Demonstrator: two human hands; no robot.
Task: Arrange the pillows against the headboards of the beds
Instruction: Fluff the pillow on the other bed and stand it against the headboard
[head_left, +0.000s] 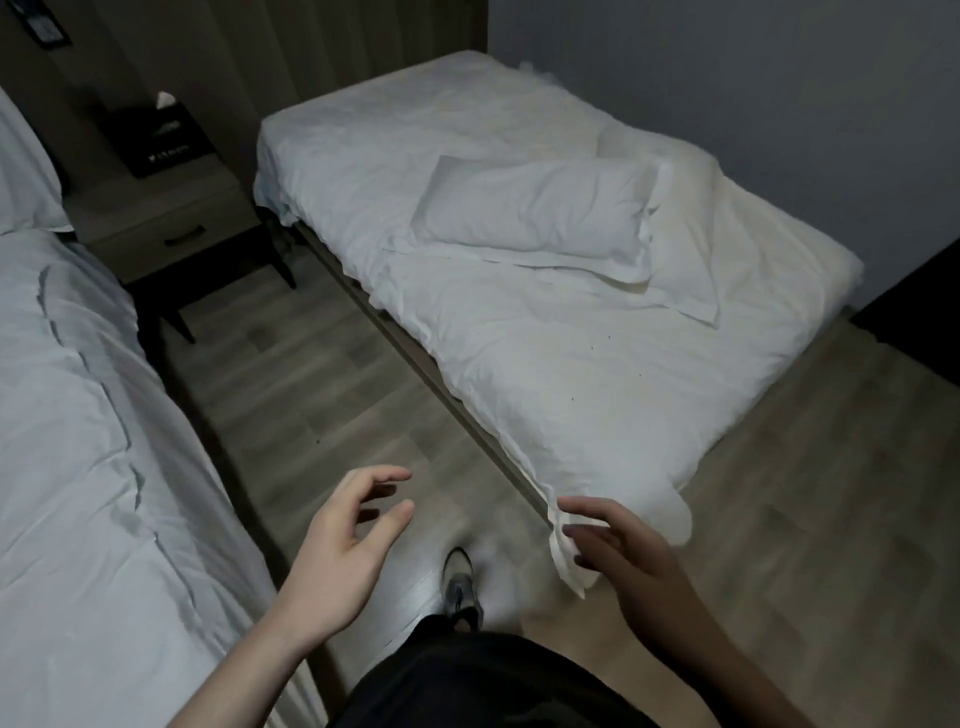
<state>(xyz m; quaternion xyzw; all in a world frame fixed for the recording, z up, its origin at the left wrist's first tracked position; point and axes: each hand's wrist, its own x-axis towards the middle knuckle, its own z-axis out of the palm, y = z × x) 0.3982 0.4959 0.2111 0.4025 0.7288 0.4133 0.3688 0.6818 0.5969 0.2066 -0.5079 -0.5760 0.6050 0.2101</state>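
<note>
While both hands hang free over the aisle between the two beds, the step in hand looks like the approach to the next pillow, with nothing lifted yet.

At nine o'clock lies the left bed under a crumpled white duvet (88, 415), and at its ten o'clock end a plump white pillow (23, 171) already seems to stand near the dark headboard wall, though it is cut off by the frame edge. Beside it, at eleven o'clock, a low wooden nightstand with one drawer (171, 228) carries a black tissue box (166, 135).

The left hand (343, 545) floats at six o'clock, fingers loosely curled round nothing. A grey shoe (460, 584) is planted just right of it on the pale wood-plank floor (311, 395).

The right hand (628, 556) is spread and empty, just by the hanging corner of the right bed's rumpled white sheet (571, 405).

At one o'clock the second white rectangular pillow (540, 213) lies flat mid-mattress, well apart from the twelve o'clock head end. Next comes a step forward and a two-handed lift; only the narrow aisle constrains it.
</note>
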